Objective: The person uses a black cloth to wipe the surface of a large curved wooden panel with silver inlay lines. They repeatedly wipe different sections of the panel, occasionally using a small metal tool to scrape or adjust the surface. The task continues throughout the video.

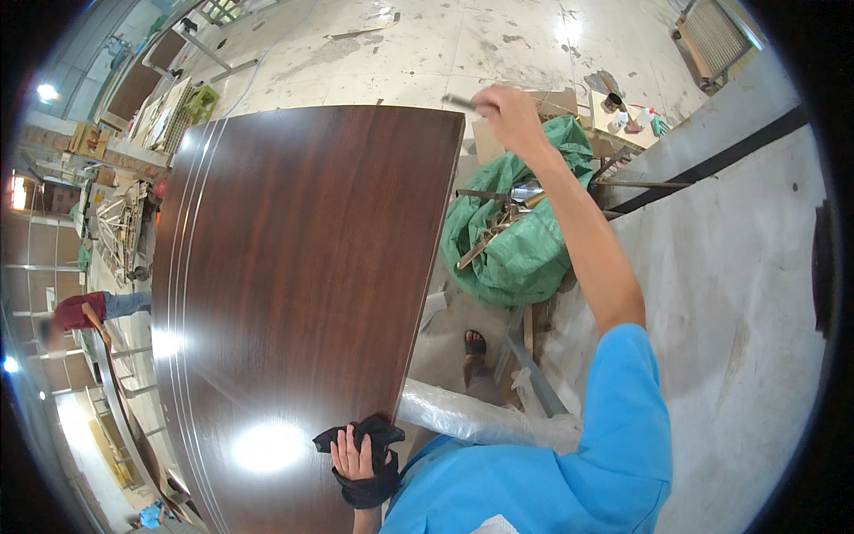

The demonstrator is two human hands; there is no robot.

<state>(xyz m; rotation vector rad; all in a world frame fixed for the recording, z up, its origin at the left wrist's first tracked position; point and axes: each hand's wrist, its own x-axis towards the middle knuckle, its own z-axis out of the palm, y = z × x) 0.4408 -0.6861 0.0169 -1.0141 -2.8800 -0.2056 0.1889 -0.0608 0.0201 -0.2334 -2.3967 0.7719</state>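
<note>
"Where's my panel, and what have I got in my hands?"

"The panel (pixel 302 267) lies broad face up in front of you, dark brown and glossy. Your left hand (pixel 354 454) is on a black cloth (pixel 378 432) at its near right corner, fingers stretched over it; whether you're gripping or only pressing, I can't tell. Your right hand (pixel 507 116) is clenched round a small blurred tool (pixel 460 102) by the far right corner; contact isn't clear."

"How far along am I?"

"The face looks finished to me, pale lines (pixel 182 267) in place along the left. I'd judge the right edge is your concern now, but how much of it is left doesn't show."

"And the containers?"

"Just right of the panel, a green sack (pixel 525 271) gapes open, holding strip-like scraps and something shiny. Farther off, a dark cup (pixel 611 102) stands near some bottles (pixel 645 116); its contents are too small to read. Far left sits a green crate (pixel 203 104), contents unclear."
</note>
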